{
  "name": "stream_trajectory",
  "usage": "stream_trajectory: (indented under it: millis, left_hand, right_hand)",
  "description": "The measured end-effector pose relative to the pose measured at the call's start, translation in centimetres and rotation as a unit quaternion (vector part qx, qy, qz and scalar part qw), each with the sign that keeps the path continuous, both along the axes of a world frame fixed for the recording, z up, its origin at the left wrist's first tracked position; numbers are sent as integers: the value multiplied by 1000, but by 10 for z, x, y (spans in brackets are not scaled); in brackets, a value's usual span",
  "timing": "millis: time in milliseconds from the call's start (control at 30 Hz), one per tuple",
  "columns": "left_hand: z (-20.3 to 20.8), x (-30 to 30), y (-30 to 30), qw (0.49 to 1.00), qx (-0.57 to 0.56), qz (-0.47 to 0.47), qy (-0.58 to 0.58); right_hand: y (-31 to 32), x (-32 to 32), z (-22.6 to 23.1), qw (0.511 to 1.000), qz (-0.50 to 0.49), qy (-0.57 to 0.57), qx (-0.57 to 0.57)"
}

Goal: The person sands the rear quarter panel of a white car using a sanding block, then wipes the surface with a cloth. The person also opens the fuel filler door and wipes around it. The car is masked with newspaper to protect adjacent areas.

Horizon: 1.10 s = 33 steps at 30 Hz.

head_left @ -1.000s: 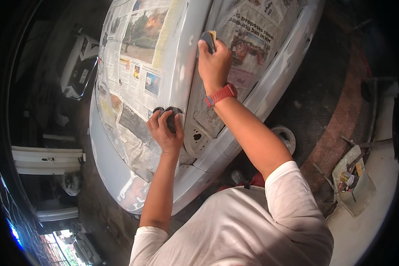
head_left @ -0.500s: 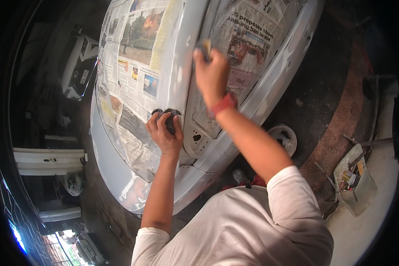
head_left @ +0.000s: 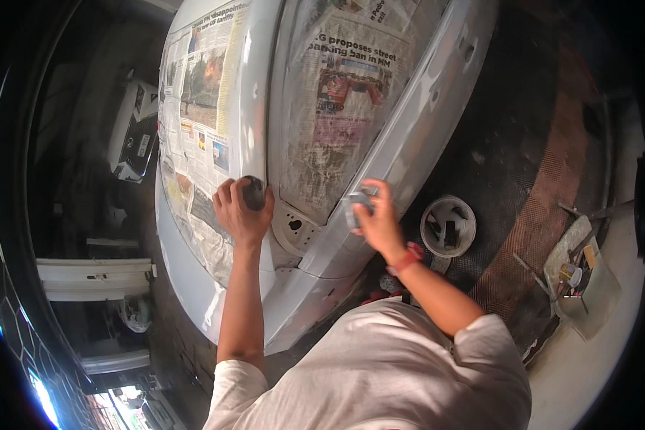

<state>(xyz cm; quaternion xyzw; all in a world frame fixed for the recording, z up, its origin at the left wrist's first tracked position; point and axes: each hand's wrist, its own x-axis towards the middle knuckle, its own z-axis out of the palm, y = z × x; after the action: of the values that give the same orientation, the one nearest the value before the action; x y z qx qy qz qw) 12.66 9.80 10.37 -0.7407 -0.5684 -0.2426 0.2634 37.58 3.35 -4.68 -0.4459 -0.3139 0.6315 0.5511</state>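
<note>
Before me is a car body [head_left: 254,86] in pale grey primer with white patches, its window openings covered with newspaper [head_left: 208,93]. My left hand [head_left: 240,211] is wrapped round a dark rounded block [head_left: 253,193] and rests at the lower end of the pillar between the papered panes. Held between the fingers and thumb of my right hand [head_left: 381,222] is a small grey pad [head_left: 360,206], its kind unclear, over the grey rail right of the second pane. Motion softens this hand slightly; a red band [head_left: 406,259] circles its wrist.
On the dark floor to the right stands a white bucket [head_left: 448,226] with dark pieces inside. Farther right, an open container [head_left: 580,279] holds tools and small jars. Another car's front end [head_left: 136,132] and a white panel [head_left: 97,279] are at the left.
My right hand has come down and toward me, from the pillar beside the second pane to the rail. My left hand stays near the pillar's lower end. The view has shifted.
</note>
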Motion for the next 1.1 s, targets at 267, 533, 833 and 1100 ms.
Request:
stream_trajectory:
  millis: [267, 533, 833, 1100]
  left_hand:
    - [56, 50, 92, 999, 22, -30, 40]
    - [116, 115, 199, 995, 33, -21, 89]
    - [90, 92, 140, 994, 4, -21, 103]
    - [37, 35, 38, 998, -25, 10, 57]
  right_hand:
    - [-94, 177, -100, 985, -162, -30, -45]
    - [-99, 257, -137, 920, -255, -277, -109]
    - [-45, 198, -104, 983, -155, -77, -66]
    - [13, 84, -38, 998, -54, 13, -39]
